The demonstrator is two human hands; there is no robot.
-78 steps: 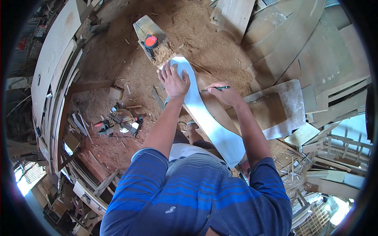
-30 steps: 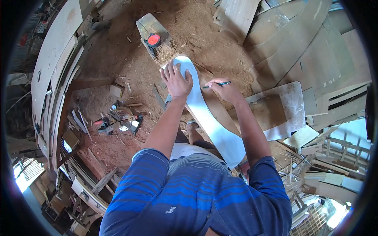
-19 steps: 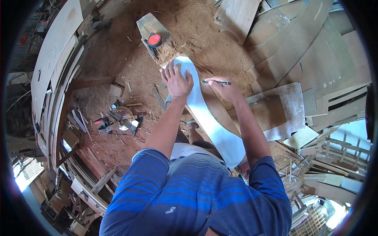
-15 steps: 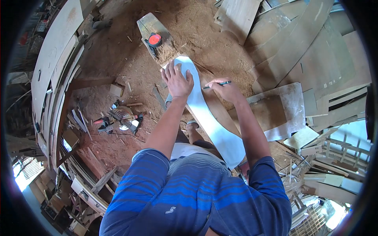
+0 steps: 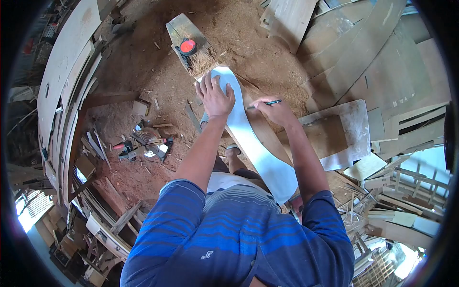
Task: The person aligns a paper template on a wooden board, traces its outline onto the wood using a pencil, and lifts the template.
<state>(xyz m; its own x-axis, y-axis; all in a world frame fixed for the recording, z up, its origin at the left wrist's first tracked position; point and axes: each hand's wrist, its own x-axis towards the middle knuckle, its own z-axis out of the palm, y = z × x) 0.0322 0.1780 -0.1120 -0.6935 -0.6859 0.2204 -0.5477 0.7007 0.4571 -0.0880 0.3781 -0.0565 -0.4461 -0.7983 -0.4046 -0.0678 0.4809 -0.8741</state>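
A white curved template [image 5: 258, 150] lies lengthwise over a brown wooden board [image 5: 260, 125], part of which shows along the template's right side. My left hand [image 5: 215, 97] rests flat with fingers spread, pressing on the template near its far end. In my right hand [image 5: 275, 110] a dark pencil or pen [image 5: 271, 102] is pinched, its tip over the bare wood just right of the template's curved edge. Whether the tip touches the wood I cannot tell.
Beyond the board, a red and black round tool [image 5: 187, 47] sits on a wooden block [image 5: 180, 26]. A power saw [image 5: 150, 144] lies on the sawdust-covered floor at left. Plywood sheets [image 5: 373, 62] lean at right, and long panels [image 5: 67, 71] stand at left.
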